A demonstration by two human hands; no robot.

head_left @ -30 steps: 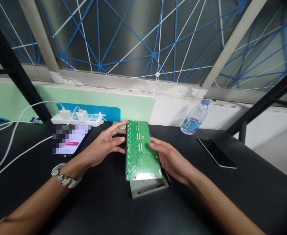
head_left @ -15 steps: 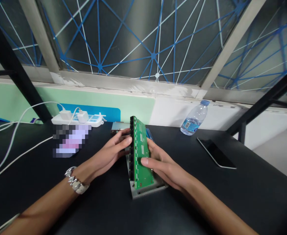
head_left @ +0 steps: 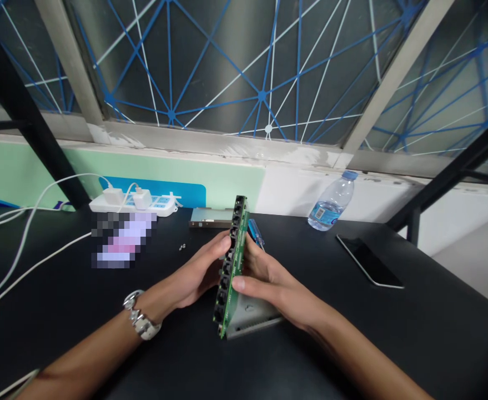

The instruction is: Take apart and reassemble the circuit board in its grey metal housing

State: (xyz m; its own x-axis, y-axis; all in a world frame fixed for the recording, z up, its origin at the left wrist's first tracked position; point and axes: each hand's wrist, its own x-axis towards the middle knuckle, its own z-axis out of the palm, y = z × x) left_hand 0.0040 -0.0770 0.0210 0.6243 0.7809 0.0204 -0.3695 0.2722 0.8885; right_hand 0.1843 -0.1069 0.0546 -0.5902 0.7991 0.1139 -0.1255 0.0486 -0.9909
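A green circuit board (head_left: 236,261) with a row of black ports stands tilted on its edge, the ports facing up and left. My left hand (head_left: 202,266) grips its port side, thumb on the ports. My right hand (head_left: 275,283) holds the green face, thumb near the lower middle and fingers behind. Beneath the board lies a grey metal tray (head_left: 254,316), partly hidden by the board and my right hand. A metal cover (head_left: 210,218) rests behind my left hand, and a blue screwdriver (head_left: 256,233) lies behind my right hand.
Several small screws (head_left: 182,247) lie left of the board. A white power strip (head_left: 133,204) with plugs and cables is at the back left. A water bottle (head_left: 333,201) stands at the back right, near a phone (head_left: 368,261). The black table (head_left: 177,355) extends around them.
The board has turned so that its ports show more and its green face less. My left hand has moved slightly right and down with it. The screws and more of the metal cover now show.
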